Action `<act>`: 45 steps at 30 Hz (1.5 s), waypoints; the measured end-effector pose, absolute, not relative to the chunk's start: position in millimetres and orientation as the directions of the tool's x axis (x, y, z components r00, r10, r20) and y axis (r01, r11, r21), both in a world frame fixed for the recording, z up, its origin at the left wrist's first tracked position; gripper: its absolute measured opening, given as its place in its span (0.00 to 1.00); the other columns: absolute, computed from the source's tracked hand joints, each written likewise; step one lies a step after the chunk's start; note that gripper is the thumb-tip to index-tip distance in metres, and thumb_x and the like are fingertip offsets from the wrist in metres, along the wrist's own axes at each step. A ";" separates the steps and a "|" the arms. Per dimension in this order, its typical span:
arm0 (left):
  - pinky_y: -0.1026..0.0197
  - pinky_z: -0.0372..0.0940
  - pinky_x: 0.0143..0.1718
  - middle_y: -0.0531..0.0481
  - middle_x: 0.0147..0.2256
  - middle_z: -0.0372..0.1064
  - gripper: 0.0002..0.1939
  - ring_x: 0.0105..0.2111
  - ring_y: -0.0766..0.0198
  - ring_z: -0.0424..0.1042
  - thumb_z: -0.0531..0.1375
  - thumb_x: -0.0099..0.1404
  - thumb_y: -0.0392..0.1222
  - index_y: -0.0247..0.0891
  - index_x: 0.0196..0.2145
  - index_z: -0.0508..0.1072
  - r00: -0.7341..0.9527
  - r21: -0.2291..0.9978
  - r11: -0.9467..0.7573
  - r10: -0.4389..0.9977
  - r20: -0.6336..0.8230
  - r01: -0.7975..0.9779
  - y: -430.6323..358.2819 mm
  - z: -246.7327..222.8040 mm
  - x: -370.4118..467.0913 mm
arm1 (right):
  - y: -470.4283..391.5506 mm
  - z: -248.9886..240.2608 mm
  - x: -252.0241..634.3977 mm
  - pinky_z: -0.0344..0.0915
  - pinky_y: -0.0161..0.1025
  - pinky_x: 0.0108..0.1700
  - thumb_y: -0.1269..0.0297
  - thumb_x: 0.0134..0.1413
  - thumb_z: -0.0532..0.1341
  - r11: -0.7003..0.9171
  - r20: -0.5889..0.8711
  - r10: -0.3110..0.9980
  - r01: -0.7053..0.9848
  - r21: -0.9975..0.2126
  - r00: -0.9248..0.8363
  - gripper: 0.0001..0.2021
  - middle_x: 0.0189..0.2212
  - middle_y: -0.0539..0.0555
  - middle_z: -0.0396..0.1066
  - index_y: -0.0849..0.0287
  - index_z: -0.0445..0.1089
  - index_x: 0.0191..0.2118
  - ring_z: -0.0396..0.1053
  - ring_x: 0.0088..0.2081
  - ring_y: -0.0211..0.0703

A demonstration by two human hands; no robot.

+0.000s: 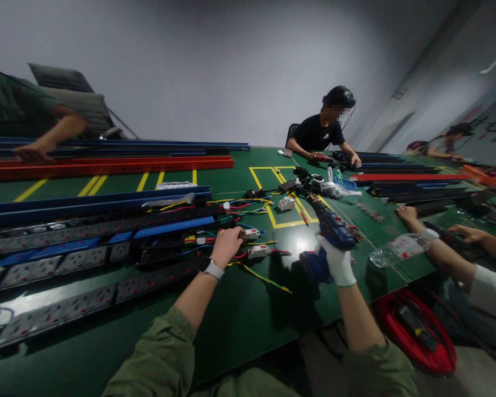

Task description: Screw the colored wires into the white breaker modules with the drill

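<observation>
Green worktop [231, 336] spans the area before a pale wall [169, 66]; the cordless drill is the location reference. Left hand [227, 246]: narrow, fingertips closed on the end of a miniature circuit breaker [253, 234], located left of the drill. Right hand [339, 263]: gloved, wrapped around the handle of the cordless drill [338, 232], bit end directed forward and slightly left. Current step, as judged: steadying the wired breaker with the drill ready. Bringing the drill to it would call for a firm left hold, an aligned bit and loose leads outside the bit's path. Quantities: drill, one; separate wired breakers, two, the second breaker [258, 252] left of the drill and nearer the operator. White modules [286, 203] sit ahead and left of the drill; exact count unclear. Socket strips [157, 280]: at least three rows, far left of the drill. Plastic bottle [400, 248]: one, lying right of the drill. Co-worker [320, 132]: one directly across the worktop, beyond the drill; red rail [149, 164]: one, beyond and far left of the drill
</observation>
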State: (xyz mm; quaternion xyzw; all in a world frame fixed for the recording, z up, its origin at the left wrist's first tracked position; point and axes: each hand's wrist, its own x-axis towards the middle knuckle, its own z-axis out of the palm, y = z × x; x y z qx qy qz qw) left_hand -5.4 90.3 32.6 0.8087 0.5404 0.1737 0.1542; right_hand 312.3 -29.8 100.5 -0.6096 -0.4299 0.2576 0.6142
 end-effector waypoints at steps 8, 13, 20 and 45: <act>0.55 0.62 0.50 0.46 0.39 0.78 0.10 0.44 0.56 0.75 0.61 0.64 0.40 0.41 0.44 0.75 0.367 0.479 -0.371 0.924 0.107 0.795 92.4 26.2 -7.7 | -150.5 124.3 231.1 0.69 0.48 0.30 0.54 0.54 0.67 -0.074 -0.039 0.965 0.124 -0.990 0.260 0.08 0.21 0.49 0.70 0.49 0.75 0.37 0.64 0.16 0.43; 0.55 0.61 0.49 0.46 0.39 0.78 0.09 0.44 0.55 0.74 0.61 0.64 0.41 0.41 0.43 0.74 0.378 0.474 -0.381 0.920 0.105 0.794 93.5 24.3 -8.0 | -168.5 116.6 184.3 0.67 0.45 0.28 0.55 0.53 0.66 -0.206 -0.203 0.960 -0.006 -0.979 0.195 0.09 0.24 0.51 0.72 0.52 0.75 0.39 0.64 0.17 0.41; 0.58 0.61 0.50 0.47 0.39 0.78 0.08 0.45 0.57 0.75 0.62 0.63 0.39 0.41 0.42 0.74 0.375 0.493 -0.347 0.926 0.045 0.798 93.1 29.5 -7.3 | -134.4 102.7 153.0 0.63 0.36 0.26 0.60 0.51 0.65 -0.329 -0.330 0.928 -0.035 -0.944 0.172 0.10 0.14 0.45 0.65 0.60 0.72 0.36 0.63 0.15 0.36; 0.57 0.63 0.48 0.46 0.38 0.78 0.07 0.44 0.56 0.75 0.62 0.62 0.38 0.40 0.39 0.76 0.362 0.545 -0.348 0.928 0.086 0.763 96.0 24.6 -6.9 | -111.1 108.3 129.4 0.63 0.33 0.26 0.57 0.53 0.64 -0.382 -0.365 0.915 0.080 -0.921 0.169 0.11 0.14 0.48 0.68 0.60 0.69 0.30 0.66 0.18 0.37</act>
